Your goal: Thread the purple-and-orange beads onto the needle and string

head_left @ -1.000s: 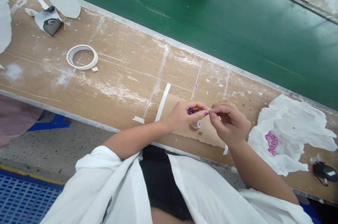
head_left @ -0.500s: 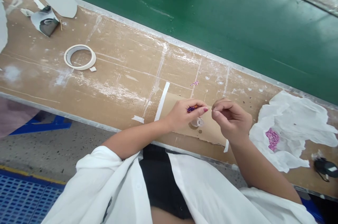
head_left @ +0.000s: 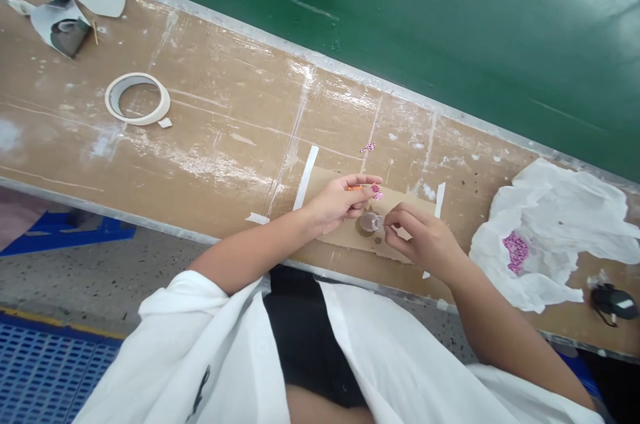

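Observation:
My left hand point(head_left: 337, 203) is closed around a small colourful piece point(head_left: 354, 188), orange with some pink; its kind is too small to make out. Just to the right and lower, my right hand point(head_left: 417, 234) has its thumb and forefinger pinched together beside a small clear cup point(head_left: 371, 222). Whatever the pinch holds, if anything, cannot be seen. The cup stands on a brown cardboard sheet point(head_left: 327, 181) with white tape at its sides. Behind the hands lies a little cluster of pink speckled bits point(head_left: 368, 147).
Crumpled white paper point(head_left: 550, 224) with a pink pile point(head_left: 516, 252) lies at the right, near a black object with a cord point(head_left: 614, 301). A masking tape roll point(head_left: 114, 101) lies at the left. A curled grey-white piece point(head_left: 60, 23) sits farther left. A green surface point(head_left: 350, 4) borders the table.
My right hand has moved away from the left fingertips, down to the clear cup. My left hand has turned slightly, showing more orange and pink. The view has shifted a little.

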`<state>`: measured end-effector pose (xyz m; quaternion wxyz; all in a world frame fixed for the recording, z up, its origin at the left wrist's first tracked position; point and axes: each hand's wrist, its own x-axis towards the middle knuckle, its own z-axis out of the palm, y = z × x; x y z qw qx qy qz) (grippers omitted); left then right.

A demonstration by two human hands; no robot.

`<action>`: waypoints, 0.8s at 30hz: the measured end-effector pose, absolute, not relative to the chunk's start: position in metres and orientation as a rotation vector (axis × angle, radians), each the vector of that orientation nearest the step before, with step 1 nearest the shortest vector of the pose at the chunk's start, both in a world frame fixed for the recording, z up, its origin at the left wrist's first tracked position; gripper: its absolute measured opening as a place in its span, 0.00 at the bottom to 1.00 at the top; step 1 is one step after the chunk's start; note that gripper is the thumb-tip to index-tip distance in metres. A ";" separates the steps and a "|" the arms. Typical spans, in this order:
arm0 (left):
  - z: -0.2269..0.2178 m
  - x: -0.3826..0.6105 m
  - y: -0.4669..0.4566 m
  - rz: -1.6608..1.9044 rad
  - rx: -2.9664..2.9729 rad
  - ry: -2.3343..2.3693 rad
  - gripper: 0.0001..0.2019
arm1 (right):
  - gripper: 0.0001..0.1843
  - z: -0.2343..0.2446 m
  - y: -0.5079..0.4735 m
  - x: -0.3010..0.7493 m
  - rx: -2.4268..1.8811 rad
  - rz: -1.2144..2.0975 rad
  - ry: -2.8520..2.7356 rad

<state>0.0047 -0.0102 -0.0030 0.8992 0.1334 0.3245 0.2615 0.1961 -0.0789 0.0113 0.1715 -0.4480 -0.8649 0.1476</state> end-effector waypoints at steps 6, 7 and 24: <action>-0.005 0.005 -0.010 0.515 0.227 0.647 0.09 | 0.07 0.016 -0.073 0.193 -1.235 0.347 -2.430; -0.005 0.005 -0.010 0.514 0.219 0.641 0.08 | 0.08 0.018 -0.071 0.191 -1.236 0.341 -2.355; -0.004 0.004 -0.014 0.521 0.279 0.533 0.19 | 0.13 0.016 -0.056 0.153 -1.204 0.018 -2.008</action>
